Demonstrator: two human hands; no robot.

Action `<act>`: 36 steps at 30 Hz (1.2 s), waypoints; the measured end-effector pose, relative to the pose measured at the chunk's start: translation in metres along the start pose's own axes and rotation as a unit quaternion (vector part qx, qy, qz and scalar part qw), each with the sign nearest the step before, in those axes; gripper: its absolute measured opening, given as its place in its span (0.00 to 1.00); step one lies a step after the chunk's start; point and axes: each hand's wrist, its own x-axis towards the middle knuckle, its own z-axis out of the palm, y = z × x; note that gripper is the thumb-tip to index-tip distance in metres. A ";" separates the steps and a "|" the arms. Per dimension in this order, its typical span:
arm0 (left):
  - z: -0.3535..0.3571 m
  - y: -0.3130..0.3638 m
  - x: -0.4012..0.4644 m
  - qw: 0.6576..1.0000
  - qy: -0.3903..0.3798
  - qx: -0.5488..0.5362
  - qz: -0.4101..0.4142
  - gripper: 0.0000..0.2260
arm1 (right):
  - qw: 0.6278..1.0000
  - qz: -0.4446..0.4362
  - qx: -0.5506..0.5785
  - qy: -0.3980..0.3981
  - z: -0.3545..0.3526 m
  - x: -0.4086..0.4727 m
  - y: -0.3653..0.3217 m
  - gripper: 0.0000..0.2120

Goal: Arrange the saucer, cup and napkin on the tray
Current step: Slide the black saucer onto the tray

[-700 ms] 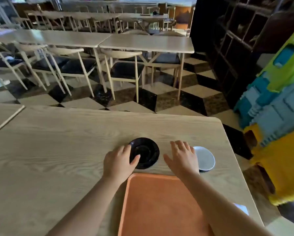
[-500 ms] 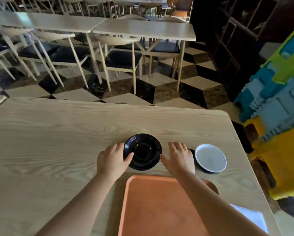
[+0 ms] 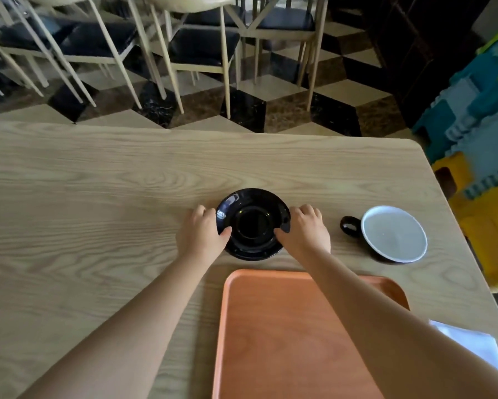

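Note:
A black saucer [image 3: 253, 224] lies flat on the wooden table just beyond the orange tray [image 3: 285, 335]. My left hand [image 3: 200, 234] grips its left rim and my right hand [image 3: 305, 233] grips its right rim, thumbs resting on the saucer's upper face. A cup [image 3: 393, 234], black outside with a white inside and a black handle pointing left, stands to the right of the saucer. A white napkin [image 3: 472, 345] lies at the table's right edge, partly hidden by my right forearm. The tray holds nothing.
The wooden table [image 3: 98, 211] ends close on the right, near stacked coloured plastic stools [image 3: 478, 133]. Beyond the far edge stand chairs [image 3: 201, 44] and another table over a checked floor.
Both hands have closed in on the saucer's rims from beside it. The camera has tilted down, so the table items sit higher and larger in view.

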 end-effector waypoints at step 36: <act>-0.021 -0.006 -0.159 0.947 -0.065 -0.295 -0.106 0.14 | 0.873 0.136 0.466 -0.043 0.014 -0.151 0.062 0.19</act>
